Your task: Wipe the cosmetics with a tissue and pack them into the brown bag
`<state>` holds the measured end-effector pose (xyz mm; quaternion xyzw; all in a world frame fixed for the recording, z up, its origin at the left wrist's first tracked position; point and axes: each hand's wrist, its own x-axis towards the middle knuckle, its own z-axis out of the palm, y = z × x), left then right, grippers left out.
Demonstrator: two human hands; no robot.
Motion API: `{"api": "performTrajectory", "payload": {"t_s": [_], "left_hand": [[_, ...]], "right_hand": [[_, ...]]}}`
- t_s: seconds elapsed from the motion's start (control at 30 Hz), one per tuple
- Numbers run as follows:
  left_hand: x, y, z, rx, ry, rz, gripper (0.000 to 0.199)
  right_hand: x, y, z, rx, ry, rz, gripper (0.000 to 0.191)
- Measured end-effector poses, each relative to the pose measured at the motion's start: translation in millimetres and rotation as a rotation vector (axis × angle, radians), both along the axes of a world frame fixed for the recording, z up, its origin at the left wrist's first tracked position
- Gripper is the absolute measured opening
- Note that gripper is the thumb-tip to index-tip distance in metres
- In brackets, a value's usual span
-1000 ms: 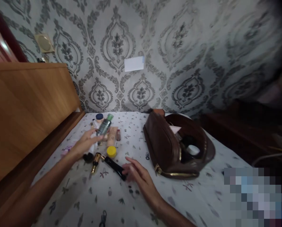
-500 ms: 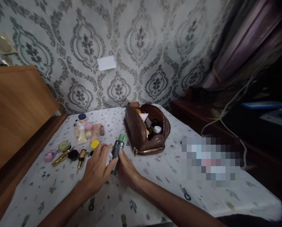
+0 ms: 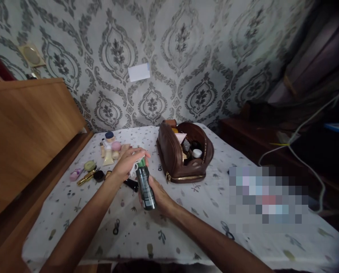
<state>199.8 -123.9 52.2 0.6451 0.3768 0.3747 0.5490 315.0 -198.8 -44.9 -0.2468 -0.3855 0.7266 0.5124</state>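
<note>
A dark green bottle [image 3: 146, 188] with a bright green cap [image 3: 141, 162] tilts over the tabletop, its base toward me. My right hand [image 3: 161, 197] is closed around the bottle's body from the right side. Over the cap curls my left hand [image 3: 128, 161], with a crumpled white tissue or cloth [image 3: 133, 170] pinched in its fingers against the bottle's top. Just left of the bottle lies a black tube-like item [image 3: 131, 185], partly hidden by the left hand. An unzipped brown toiletry bag [image 3: 183, 177], filled with cosmetics, stands beyond the right hand.
Left of my hands lie a gold tube [image 3: 86, 177], a black round lid [image 3: 99, 175], a green-topped jar [image 3: 90, 165], a cream tube [image 3: 108, 157] and a blue-lidded jar [image 3: 109, 136]. A wooden panel [image 3: 30, 132] borders the left side. A blurred-out patch covers items at right.
The bottle's base has swung up toward me. My left hand has shifted from the bottle's side to its cap, bringing the white tissue or cloth there. The view has turned slightly left.
</note>
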Motion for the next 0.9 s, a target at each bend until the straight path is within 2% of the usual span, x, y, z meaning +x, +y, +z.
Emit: {"api": "performTrajectory", "payload": {"t_s": [0.13,0.17,0.23,0.33,0.43,0.57,0.67,0.77,0.9], "left_hand": [[-8.2,-7.0,-8.2,-0.156,-0.233,-0.1,0.04],[-8.4,-9.5,-9.8,-0.169,-0.264,-0.11,0.041],[-5.2,-13.8,-13.1,-0.162,-0.312,-0.074,0.041],[6.0,-18.6,-21.5,-0.124,-0.322,0.058,0.044],[17.5,-24.0,-36.6,-0.079,-0.24,0.175,0.05],[24.2,-38.4,-59.9,0.175,-0.051,0.247,0.05],[24.1,-54.8,-73.4,0.277,0.079,0.266,0.055],[22.7,-66.7,-80.0,0.346,0.131,0.29,0.057],[19.9,-55.8,-71.7,0.448,0.092,0.377,0.054]], "right_hand": [[7.1,1.3,6.3,-0.04,0.085,0.25,0.074],[8.1,1.7,7.2,-0.052,0.096,0.281,0.075],[8.6,2.5,6.9,-0.075,0.078,0.258,0.074],[5.7,4.9,1.5,-0.069,-0.04,0.063,0.072],[3.0,9.3,-7.4,-0.014,-0.138,-0.169,0.07],[6.6,17.1,-19.2,0.025,-0.221,-0.47,0.06],[11.0,20.7,-22.4,-0.014,-0.271,-0.577,0.056],[11.0,19.9,-17.2,-0.07,-0.185,-0.512,0.052],[6.4,13.7,-3.6,-0.173,0.015,-0.19,0.049]]}}
